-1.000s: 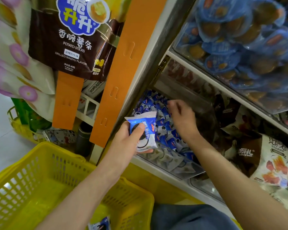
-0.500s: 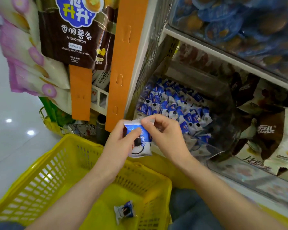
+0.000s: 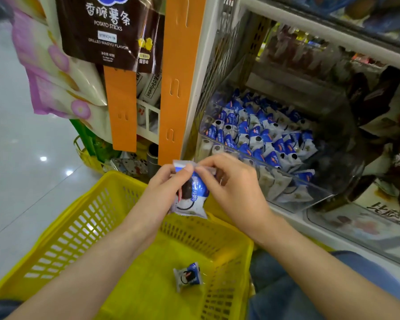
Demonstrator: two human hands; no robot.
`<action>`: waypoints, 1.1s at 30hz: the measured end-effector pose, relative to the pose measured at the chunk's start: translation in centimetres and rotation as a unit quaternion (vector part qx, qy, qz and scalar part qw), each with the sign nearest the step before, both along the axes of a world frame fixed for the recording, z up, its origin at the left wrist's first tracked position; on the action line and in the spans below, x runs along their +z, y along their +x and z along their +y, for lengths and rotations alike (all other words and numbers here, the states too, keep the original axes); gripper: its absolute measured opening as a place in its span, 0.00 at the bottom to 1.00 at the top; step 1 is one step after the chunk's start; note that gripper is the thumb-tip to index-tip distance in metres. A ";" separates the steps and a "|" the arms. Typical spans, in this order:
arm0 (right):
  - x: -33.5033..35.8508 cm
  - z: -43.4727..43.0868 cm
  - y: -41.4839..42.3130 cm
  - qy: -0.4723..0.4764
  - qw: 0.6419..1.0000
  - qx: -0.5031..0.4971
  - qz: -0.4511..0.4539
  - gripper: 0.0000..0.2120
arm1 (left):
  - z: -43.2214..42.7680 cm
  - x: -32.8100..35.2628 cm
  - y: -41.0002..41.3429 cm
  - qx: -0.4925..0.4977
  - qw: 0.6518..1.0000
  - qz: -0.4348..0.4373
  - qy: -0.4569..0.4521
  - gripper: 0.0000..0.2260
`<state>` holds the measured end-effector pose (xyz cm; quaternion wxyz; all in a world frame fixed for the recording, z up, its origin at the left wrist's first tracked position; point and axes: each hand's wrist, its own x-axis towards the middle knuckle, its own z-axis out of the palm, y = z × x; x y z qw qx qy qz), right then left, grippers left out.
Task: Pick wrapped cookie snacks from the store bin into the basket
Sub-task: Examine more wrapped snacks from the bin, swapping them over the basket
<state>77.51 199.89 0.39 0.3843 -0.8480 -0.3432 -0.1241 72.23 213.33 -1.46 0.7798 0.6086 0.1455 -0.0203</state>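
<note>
A blue and white wrapped cookie snack hangs above the far rim of the yellow basket. My left hand grips its left side with the thumb on its top seam. My right hand pinches the top seam from the right. Another wrapped cookie lies on the basket floor. The clear store bin, at right on the lower shelf, holds several more of the same cookie snacks.
Orange display strips and a brown potato sticks bag hang at the shelf's end, left of the bin. Brown snack packs fill the neighbouring bin at right. Shiny floor lies to the left. My blue-clad knee is beside the basket.
My right hand left the bin and joined the left hand on the cookie. Both hands with the snack have come over the basket's far rim. The view tilted down, showing more of the basket.
</note>
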 end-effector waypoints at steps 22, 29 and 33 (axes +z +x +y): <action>-0.3 0.3 -0.5 0.005 0.951 0.060 0.303 0.18 | 1.8 -0.2 -0.7 0.116 0.959 -0.103 0.237 0.09; -0.4 0.3 -0.5 0.039 0.980 0.052 0.186 0.05 | 1.2 -0.4 -1.1 0.039 0.944 -0.135 0.299 0.08; -0.2 0.0 -1.1 -0.067 0.996 0.065 -0.005 0.03 | 1.3 -0.2 -1.1 0.010 0.955 -0.123 0.270 0.09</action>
